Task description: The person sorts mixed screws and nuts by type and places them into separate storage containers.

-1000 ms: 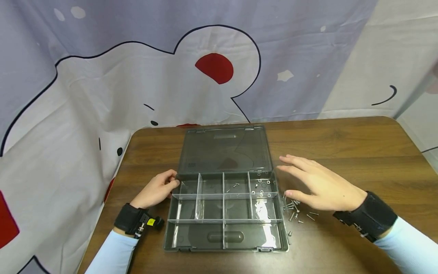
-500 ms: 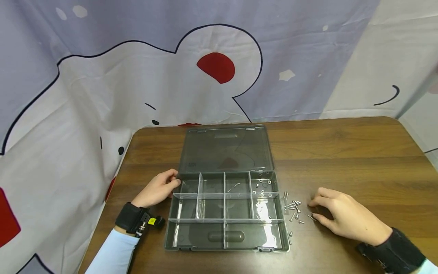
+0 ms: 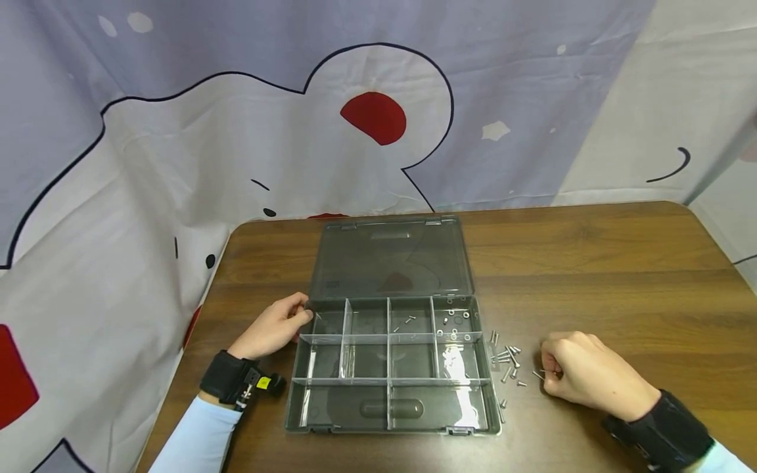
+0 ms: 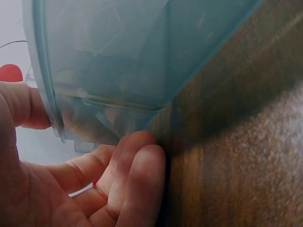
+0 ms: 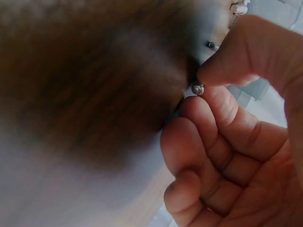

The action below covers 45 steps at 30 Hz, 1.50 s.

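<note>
A grey see-through compartment box (image 3: 387, 381) lies on the table with its lid (image 3: 390, 256) folded back. At its back left corner my left hand (image 3: 269, 328) grips the side wall; in the left wrist view the thumb lies at the rim and the fingers (image 4: 142, 179) curl against the outside. Right of the box, my right hand (image 3: 594, 374) pinches a small screw between thumb and fingertips, low over the table. The screw's head (image 5: 198, 89) shows in the right wrist view. Between this hand and the box lies a loose pile of screws (image 3: 510, 355).
The back right compartment holds several small nuts or washers (image 3: 454, 334). A few screws (image 3: 409, 319) lie in the compartment left of it. Single screws (image 3: 502, 405) lie close to the box's right edge. Behind the wooden table (image 3: 591, 263) hangs a printed curtain (image 3: 508, 79).
My right hand has moved from above the box's right edge rightward and down to the table, and its fingers have closed on a screw. The left hand stays at the box corner.
</note>
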Tool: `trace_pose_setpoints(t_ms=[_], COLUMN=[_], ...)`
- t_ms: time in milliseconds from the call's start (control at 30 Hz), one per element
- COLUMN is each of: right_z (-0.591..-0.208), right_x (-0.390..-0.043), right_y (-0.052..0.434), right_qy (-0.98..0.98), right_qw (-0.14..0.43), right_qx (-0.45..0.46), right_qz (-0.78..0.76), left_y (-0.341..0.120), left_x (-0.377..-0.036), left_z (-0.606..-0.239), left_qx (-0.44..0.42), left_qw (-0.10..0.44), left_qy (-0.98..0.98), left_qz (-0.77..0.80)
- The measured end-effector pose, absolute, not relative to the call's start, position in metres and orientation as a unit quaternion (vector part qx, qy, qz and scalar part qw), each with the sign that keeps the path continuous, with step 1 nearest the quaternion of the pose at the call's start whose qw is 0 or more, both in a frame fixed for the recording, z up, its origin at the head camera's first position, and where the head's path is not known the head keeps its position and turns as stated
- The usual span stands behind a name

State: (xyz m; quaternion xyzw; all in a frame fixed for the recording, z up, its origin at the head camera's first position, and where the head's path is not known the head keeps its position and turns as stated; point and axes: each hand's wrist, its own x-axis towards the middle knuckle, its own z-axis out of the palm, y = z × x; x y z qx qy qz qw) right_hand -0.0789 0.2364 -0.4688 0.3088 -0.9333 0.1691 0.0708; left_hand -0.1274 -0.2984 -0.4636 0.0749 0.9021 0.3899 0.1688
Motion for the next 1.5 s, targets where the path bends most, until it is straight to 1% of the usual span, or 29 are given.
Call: trace_pose_setpoints(t_ms=[67, 133, 233, 400, 533, 700, 967, 1167, 1333, 1400, 1500], right_z=[-0.467, -0.464, -0.456, -0.437, -0.419, -0.403, -0.395, -0.395, -0.397, -0.397, -0.397], right_x=[-0.080, -0.081, -0.085, -0.095, -0.101, -0.106, -0.107, -0.107, -0.107, -0.106, -0.101], right_y=[0.235, 0.233, 0.228, 0.209, 0.185, 0.157, 0.116, 0.096, 0.089, 0.090, 0.096], right_qy=[-0.938, -0.938, -0.930, -0.891, -0.860, -0.832, -0.792, -0.788, -0.785, -0.793, -0.819], right_qw=[0.063, 0.066, 0.090, 0.144, 0.159, 0.147, 0.136, 0.128, 0.126, 0.110, 0.060], right_qx=[0.301, 0.301, 0.313, 0.370, 0.413, 0.450, 0.506, 0.519, 0.525, 0.526, 0.520], right_qz=[0.161, 0.159, 0.173, 0.219, 0.253, 0.288, 0.313, 0.306, 0.304, 0.287, 0.234], left_y=[-0.298, -0.298, -0.298, -0.298, -0.299, -0.298, -0.297, -0.297, -0.297, -0.297, -0.297], left_x=[-0.128, -0.128, -0.128, -0.127, -0.128, -0.128, -0.127, -0.127, -0.127, -0.127, -0.126], left_z=[-0.465, -0.465, -0.466, -0.467, -0.467, -0.466, -0.464, -0.464, -0.464, -0.464, -0.463], left_qx=[0.075, 0.074, 0.074, 0.075, 0.075, 0.075, 0.076, 0.072, 0.071, 0.070, 0.074], left_qw=[0.169, 0.171, 0.172, 0.173, 0.172, 0.172, 0.171, 0.172, 0.172, 0.171, 0.168], left_qy=[0.903, 0.903, 0.902, 0.900, 0.901, 0.901, 0.898, 0.900, 0.900, 0.901, 0.901], left_qz=[0.388, 0.388, 0.390, 0.393, 0.391, 0.392, 0.398, 0.395, 0.394, 0.392, 0.392])
